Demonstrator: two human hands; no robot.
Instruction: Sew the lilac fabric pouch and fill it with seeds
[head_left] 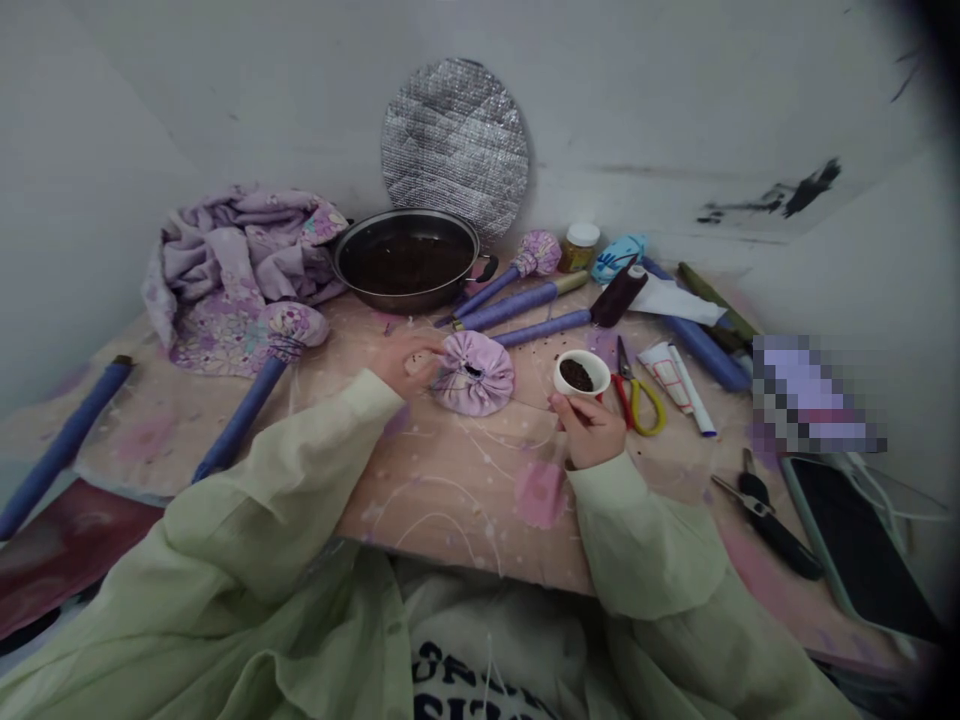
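From where I stand, the right hand point(595, 430) has its thumb and fingers closed on the near side of a small white cup point(599, 386), which sits nearly upright with dark grains point(576, 376) inside. The left hand point(409, 366) is bent in at the left edge of a round of gathered lilac cloth point(480, 396), touching it; whether those fingers pinch the cloth or only rest there, I can't tell. That gathered round lies flat on the flowered tablecloth point(450, 490), between the two hands, with a small dark opening at its middle. A few dark specks are scattered beyond the cup, and just to its right lie scissors point(628, 377) with one red and one yellow handle, then a white tube point(661, 370) and a white marker point(691, 390) side by side. Behind the hands, several blue-wrapped rods point(517, 300) lie at angles, one ending in a padded floral head point(538, 252), near a spool of dark thread point(619, 295) and a white-lidded jar point(580, 248). A dark pan point(411, 298) stands at the back, holding something dark, and a quilted silver disc point(455, 145) leans on the wall behind it. Crumpled lilac cloth point(240, 250) is heaped left of the pan, with a floral-headed mallet point(251, 412) in front of it. Over at the far right, a phone point(855, 545) lies beside a black-handled tool point(780, 530).
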